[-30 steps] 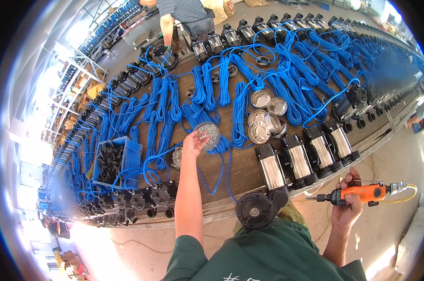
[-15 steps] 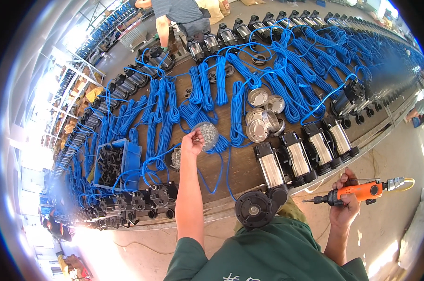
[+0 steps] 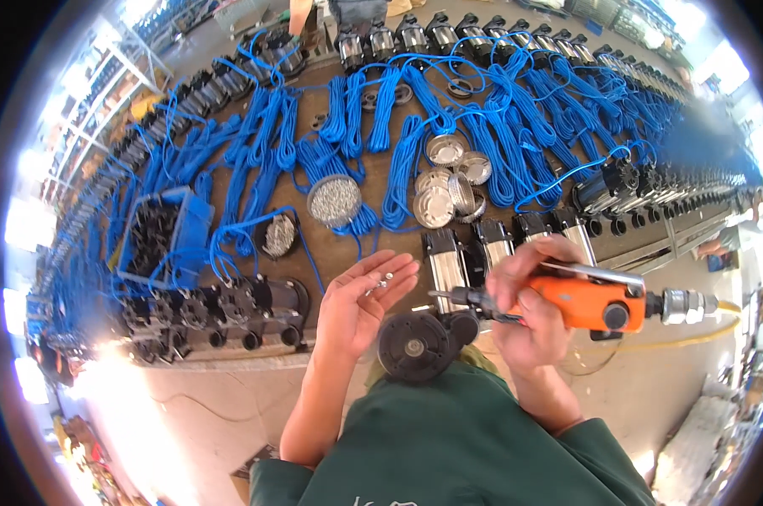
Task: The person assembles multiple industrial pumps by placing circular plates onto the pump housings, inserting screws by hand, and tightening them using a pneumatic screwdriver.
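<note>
two hands just past the bench edge point(image 3: 255, 352); left hand point(image 3: 366, 305) palm-up, open under small screws point(image 3: 383, 282); right hand point(image 3: 529, 316) grip closed around orange driver point(image 3: 596, 302)

Person's wearing a dark green work shirt point(image 3: 474, 438), long sleeves sitting pushed up near the elbows, forearms bare. Left hand point(image 3: 360, 304) and right hand point(image 3: 529, 316) are both going gloveless, no watch or rings showing
</note>
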`<state>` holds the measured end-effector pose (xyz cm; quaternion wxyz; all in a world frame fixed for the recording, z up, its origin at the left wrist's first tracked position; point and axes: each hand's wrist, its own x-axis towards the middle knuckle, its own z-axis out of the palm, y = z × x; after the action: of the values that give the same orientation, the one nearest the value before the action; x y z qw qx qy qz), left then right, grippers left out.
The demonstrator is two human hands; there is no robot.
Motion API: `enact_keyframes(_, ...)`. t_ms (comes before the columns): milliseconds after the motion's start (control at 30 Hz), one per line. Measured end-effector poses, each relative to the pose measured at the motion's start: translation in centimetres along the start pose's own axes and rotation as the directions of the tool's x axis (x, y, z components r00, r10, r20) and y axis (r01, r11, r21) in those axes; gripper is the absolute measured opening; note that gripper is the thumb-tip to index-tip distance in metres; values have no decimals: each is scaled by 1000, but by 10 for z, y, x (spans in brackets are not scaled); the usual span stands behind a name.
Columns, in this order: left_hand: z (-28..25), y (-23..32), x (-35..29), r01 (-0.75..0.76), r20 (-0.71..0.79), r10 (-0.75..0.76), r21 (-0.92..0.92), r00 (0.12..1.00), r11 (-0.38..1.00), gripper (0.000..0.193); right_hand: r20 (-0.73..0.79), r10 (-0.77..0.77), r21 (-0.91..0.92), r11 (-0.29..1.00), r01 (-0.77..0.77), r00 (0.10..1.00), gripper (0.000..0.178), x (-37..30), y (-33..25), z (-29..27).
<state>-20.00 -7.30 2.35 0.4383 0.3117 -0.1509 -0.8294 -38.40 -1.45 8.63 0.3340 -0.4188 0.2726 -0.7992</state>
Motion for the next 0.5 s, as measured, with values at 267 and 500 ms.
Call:
enact_keyframes(267,2,-15,-44,-29,49,28,20,998,999,34,13,144,159,977,-144,989,37,-17,22,17)
enact_keyframes(500,-2,-16,-49,0,70,0,11,998,1000,33,47,166,132,976,-171,985,36,-22,26,20)
